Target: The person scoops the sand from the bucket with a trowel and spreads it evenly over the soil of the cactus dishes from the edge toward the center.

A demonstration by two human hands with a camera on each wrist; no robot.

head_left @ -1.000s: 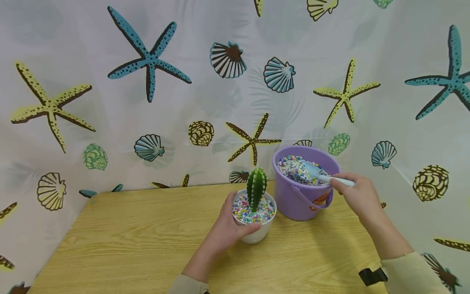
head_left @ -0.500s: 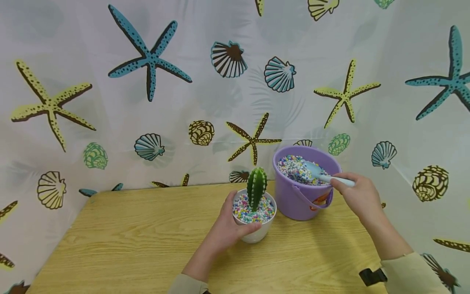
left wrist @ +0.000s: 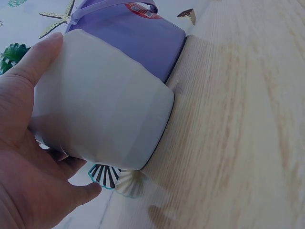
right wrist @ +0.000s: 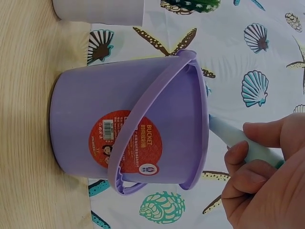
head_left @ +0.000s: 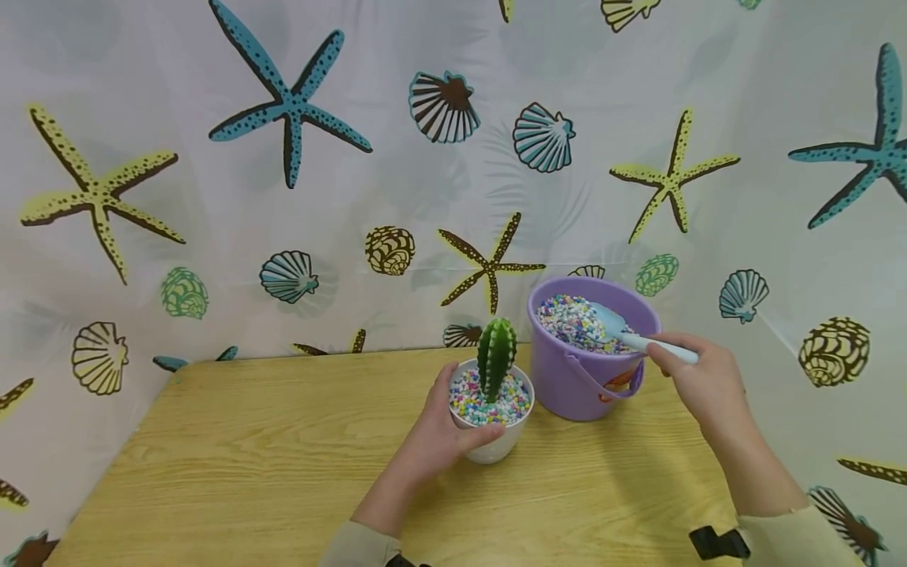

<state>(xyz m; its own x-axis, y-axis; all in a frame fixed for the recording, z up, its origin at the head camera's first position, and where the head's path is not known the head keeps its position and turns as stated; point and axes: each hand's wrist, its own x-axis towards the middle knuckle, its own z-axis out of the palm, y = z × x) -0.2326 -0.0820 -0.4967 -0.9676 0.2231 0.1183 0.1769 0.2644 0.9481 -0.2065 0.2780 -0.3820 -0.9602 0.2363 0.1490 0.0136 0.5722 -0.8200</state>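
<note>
My left hand point(head_left: 441, 435) grips a white flower pot point(head_left: 491, 450), the thumb along its near rim and the fingers round its left side. A green cactus point(head_left: 496, 358) stands upright in it, among multicoloured pellets point(head_left: 472, 405). In the left wrist view the pot's base meets the wood. To the right, my right hand point(head_left: 710, 387) holds a light-blue toy shovel point(head_left: 662, 345) by its handle. The shovel's blade lies at the pellets inside a purple bucket point(head_left: 567, 390), its tip partly buried. In the right wrist view the bucket wall hides the blade.
The bucket stands close beside the pot, its handle point(right wrist: 140, 112) hanging down the front side over a red label point(right wrist: 107, 143). Behind the wooden table point(head_left: 269, 441) hangs a white cloth point(head_left: 340, 189) printed with starfish and shells.
My right hand and the shovel have shifted slightly to the right within the bucket. The head view has tipped a little downward. My left hand keeps its grip on the pot.
</note>
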